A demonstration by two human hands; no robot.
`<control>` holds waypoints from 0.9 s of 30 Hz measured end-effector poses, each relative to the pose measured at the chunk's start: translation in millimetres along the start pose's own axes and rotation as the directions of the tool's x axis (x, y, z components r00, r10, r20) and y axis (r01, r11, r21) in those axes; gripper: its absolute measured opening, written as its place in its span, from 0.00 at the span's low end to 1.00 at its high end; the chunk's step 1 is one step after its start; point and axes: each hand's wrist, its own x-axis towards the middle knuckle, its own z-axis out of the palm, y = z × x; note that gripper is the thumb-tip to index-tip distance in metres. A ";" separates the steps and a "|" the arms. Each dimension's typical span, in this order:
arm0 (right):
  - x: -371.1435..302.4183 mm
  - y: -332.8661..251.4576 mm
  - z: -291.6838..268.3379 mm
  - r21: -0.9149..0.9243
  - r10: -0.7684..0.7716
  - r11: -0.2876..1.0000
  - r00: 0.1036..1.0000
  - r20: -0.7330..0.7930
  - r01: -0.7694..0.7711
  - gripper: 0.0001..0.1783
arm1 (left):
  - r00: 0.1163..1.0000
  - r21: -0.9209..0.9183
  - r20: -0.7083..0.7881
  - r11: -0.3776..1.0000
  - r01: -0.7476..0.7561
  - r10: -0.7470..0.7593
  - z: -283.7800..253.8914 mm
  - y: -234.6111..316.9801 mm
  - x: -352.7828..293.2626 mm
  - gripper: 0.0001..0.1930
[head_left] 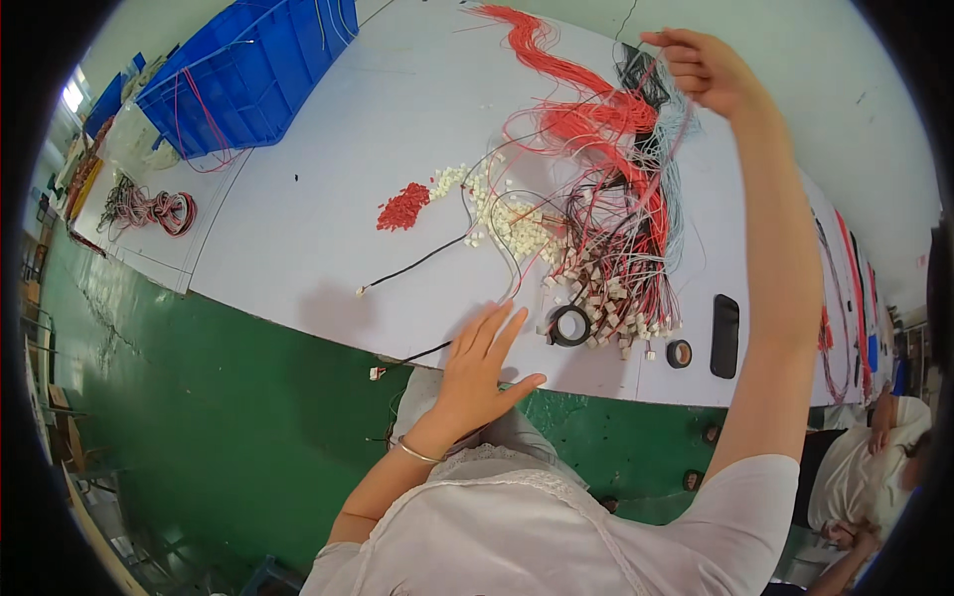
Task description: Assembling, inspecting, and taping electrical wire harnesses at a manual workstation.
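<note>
My left hand (482, 370) is at the table's near edge, fingers stretched out and slightly apart. A black-sleeved cable with a white connector (377, 373) runs under its fingers; another black-sleeved cable (412, 263) lies farther in on the table. Raised at the far right, my right hand (704, 72) has its fingers curled in. A thin red wire (679, 139) appears to run down from it toward the bundle; the grip itself is partly hidden. Below spread red wires (606, 119), pale blue wires (676, 219) and many white connectors (611, 298).
Red pieces (402, 207) and cream-coloured housings (512, 219) lie in piles mid-table. Two black tape rolls (570, 326) and a black phone (725, 336) are near the front edge. A blue crate (253, 79) and coiled wires (159, 207) stand left. Another person (874, 462) is at right.
</note>
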 end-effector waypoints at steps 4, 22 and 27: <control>-58.2 -68.3 -1.3 -0.649 -0.207 0.755 0.973 -0.103 0.092 0.17 | 0.996 0.292 0.073 0.954 -0.066 0.046 8.7 -25.9 10.4 0.30; -120.6 6.4 57.5 -0.855 -0.563 -0.436 0.656 0.503 0.282 0.08 | 0.892 -0.357 -0.370 0.846 -0.395 0.261 -32.8 56.0 194.3 0.26; -152.3 7.9 46.7 -0.795 -0.515 -0.587 0.687 0.513 0.153 0.10 | 0.916 -0.768 -0.053 0.570 -0.292 0.398 8.5 66.8 259.5 0.20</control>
